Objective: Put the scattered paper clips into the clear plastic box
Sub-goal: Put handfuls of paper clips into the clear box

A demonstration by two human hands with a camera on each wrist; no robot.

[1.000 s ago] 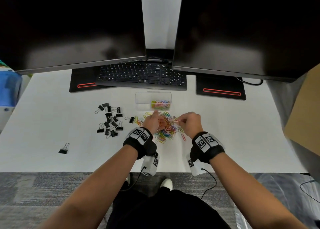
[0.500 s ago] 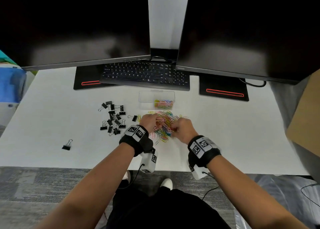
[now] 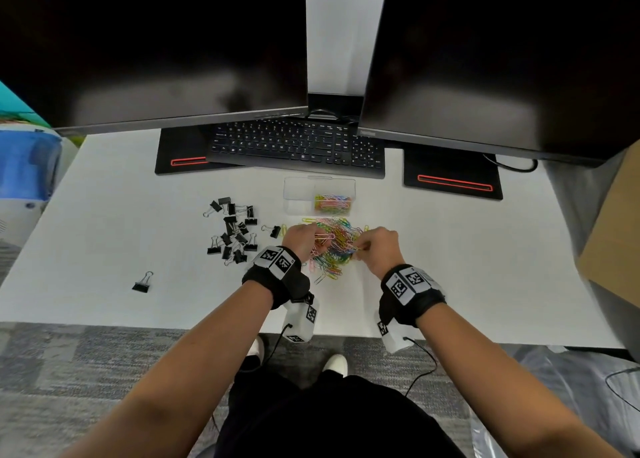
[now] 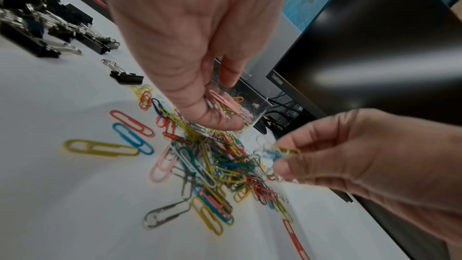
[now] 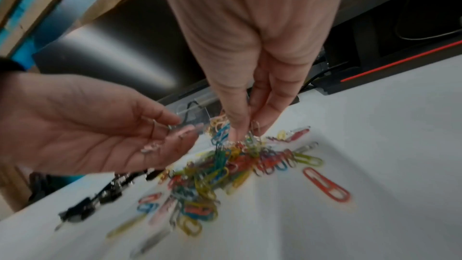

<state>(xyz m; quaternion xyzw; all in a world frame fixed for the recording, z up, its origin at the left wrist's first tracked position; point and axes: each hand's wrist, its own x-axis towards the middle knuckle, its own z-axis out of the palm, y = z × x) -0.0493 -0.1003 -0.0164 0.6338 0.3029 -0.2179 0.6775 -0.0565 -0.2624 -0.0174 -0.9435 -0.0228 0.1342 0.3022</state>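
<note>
A heap of coloured paper clips (image 3: 334, 249) lies on the white desk (image 3: 467, 267), just in front of the clear plastic box (image 3: 300, 190). Several clips fill the box's right compartment; the left one looks bare. My left hand (image 3: 313, 241) is over the heap's left side. The left wrist view shows its thumb holding a few pink clips (image 4: 225, 104) against the fingers (image 4: 231, 74). My right hand (image 3: 358, 249) is at the heap's right side. Its fingertips (image 5: 235, 126) pinch a small bunch of clips just above the heap (image 5: 220, 167).
Black binder clips (image 3: 232, 232) are scattered left of the heap, and one lone binder clip (image 3: 142, 282) lies further left. A keyboard (image 3: 298, 146) and two monitors (image 3: 502, 59) stand behind the box. A cardboard box (image 3: 616, 236) is at the right edge.
My right hand has moved left from the heap's right edge into the heap and now pinches clips. My left hand has stayed at the heap's left side.
</note>
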